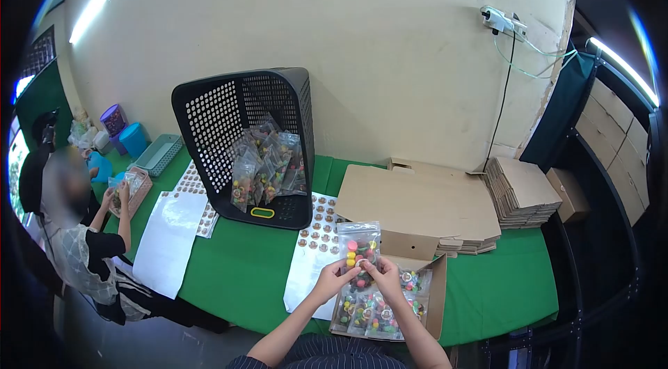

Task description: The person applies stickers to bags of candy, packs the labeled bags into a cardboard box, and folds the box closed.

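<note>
A clear zip bag of colourful candies (362, 252) is held upright between my two hands. My left hand (332, 280) grips its left side and my right hand (385, 280) its right side, with both thumbs meeting at a round sticker on the front. Directly below my hands is an open cardboard box (437, 299) containing several similar candy bags (379, 317), some with round stickers. To the left, partly under my left forearm, lies a white sheet of round stickers (316, 233).
A black basket (305, 97) lies on its side with several candy bags (268, 163) inside. Flattened cardboard boxes (410, 202) and a cardboard stack (520, 191) lie on the green table (501, 285). At far left another person (76, 244) handles a bag over a pink basket (139, 188).
</note>
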A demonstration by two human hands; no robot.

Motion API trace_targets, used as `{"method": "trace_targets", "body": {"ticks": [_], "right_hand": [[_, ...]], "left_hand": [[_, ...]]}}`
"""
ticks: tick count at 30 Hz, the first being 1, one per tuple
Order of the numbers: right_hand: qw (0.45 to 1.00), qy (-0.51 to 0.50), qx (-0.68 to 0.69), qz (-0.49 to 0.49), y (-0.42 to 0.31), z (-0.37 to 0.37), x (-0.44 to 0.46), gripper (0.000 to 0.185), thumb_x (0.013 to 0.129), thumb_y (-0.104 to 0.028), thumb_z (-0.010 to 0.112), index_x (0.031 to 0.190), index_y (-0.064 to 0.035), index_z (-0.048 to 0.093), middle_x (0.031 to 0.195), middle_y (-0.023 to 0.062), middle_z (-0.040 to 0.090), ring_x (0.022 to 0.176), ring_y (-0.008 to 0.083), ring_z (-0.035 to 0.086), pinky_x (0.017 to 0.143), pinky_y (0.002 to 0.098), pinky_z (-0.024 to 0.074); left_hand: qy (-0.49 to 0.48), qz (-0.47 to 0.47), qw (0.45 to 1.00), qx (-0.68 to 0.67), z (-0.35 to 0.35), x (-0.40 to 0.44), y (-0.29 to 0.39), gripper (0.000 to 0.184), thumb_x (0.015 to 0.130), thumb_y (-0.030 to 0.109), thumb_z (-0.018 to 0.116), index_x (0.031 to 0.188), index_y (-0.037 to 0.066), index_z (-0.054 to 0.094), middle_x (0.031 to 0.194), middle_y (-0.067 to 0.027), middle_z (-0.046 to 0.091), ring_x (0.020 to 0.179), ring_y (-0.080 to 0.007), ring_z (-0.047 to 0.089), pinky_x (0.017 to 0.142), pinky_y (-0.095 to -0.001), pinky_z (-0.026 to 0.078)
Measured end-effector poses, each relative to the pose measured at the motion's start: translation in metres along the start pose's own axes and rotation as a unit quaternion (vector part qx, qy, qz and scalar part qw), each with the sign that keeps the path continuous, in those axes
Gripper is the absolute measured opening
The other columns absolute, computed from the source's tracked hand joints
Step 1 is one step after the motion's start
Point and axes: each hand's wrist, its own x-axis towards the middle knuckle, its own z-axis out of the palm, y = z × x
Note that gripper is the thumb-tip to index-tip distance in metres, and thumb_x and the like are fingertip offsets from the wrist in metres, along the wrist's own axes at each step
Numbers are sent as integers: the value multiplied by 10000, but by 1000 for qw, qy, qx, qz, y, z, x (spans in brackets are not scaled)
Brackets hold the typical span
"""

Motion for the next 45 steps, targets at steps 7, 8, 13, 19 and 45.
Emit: {"method": "trace_targets", "body": {"ticks": [7, 8, 13, 19, 45], "right_hand": [[996, 8, 81, 39, 20, 0, 3, 229, 818, -175, 585, 959, 3, 558, 858, 35, 602, 747, 58, 555, 617, 192, 444], [995, -5, 84, 43, 21, -2, 1, 241, 818, -165, 583, 983, 6, 542, 871, 35, 598, 756, 66, 555, 638, 199, 446], [994, -35, 78, 68, 13, -9, -11, 291, 802, -130, 593, 1040, 5, 494, 912, 37, 583, 788, 86, 558, 689, 221, 457], [996, -24, 79, 12, 7, -5, -14, 288, 819, -95, 554, 1075, 2, 464, 966, 41, 561, 814, 79, 538, 694, 228, 454], [995, 17, 96, 29, -6, 1, -13, 251, 799, -137, 602, 993, 5, 530, 890, 41, 598, 807, 93, 561, 709, 220, 454]], "left_hand": [[16, -52, 998, 26, 0, 7, -1, 304, 813, 227, 590, 1025, 11, 567, 831, 0, 591, 717, -42, 515, 617, -187, 414], [22, -72, 997, 21, 1, 8, 0, 308, 819, 226, 582, 1035, 7, 563, 856, -7, 597, 747, -46, 526, 644, -190, 423], [1, -46, 990, 131, 0, 15, -14, 306, 823, 256, 577, 1017, 20, 585, 796, 7, 591, 682, -31, 507, 588, -176, 406], [-18, -41, 993, 113, 0, 15, -10, 292, 833, 255, 562, 1028, 40, 592, 737, 39, 561, 624, -8, 451, 532, -158, 353], [-97, -65, 993, -37, -4, 4, 18, 388, 841, 271, 546, 1132, 18, 498, 1022, -40, 563, 896, -85, 535, 799, -235, 429]]}}
